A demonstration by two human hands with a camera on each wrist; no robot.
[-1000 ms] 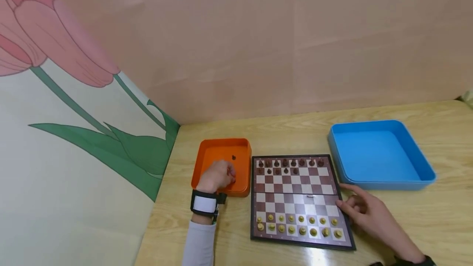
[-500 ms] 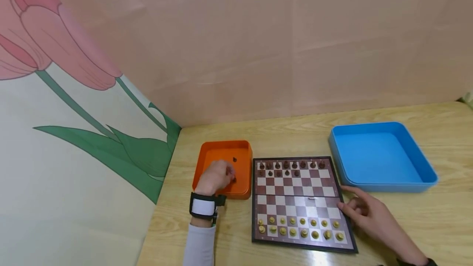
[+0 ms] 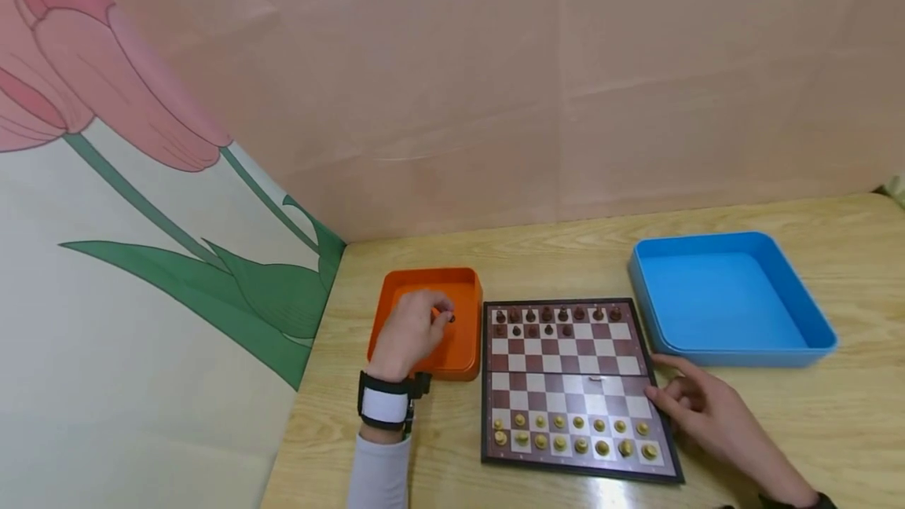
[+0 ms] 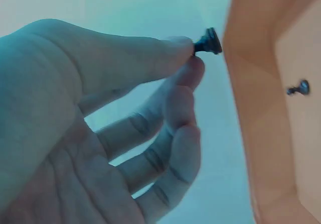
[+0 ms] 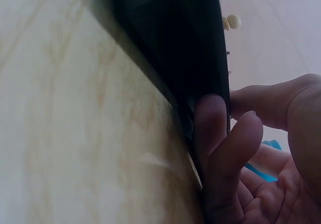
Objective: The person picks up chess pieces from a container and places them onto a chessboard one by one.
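Thumb and index finger of my left hand (image 3: 408, 332) pinch a small dark chess pawn (image 4: 208, 41), its base facing outward in the left wrist view. This hand is over the orange box (image 3: 463, 360). A second dark pawn (image 4: 300, 87) lies on its side in the box. My right hand (image 3: 714, 411) holds the right edge of the chessboard (image 3: 566, 360). Its thumb is on the upper edge and a finger presses the side, as the right wrist view shows. Dark pieces (image 3: 546, 314) stand at the far side, gold pieces (image 3: 559, 442) at the near side.
A blue box (image 3: 728, 293) stands behind and right of the board, close to its far corner. The orange box stands just left of the board on the wooden table (image 3: 558, 258). A pink sheet (image 3: 551, 100) hangs along the table's back edge.
My left hand has risen and shifted toward the back of the orange box, from low near its front right part. My right hand stays at the board's edge.
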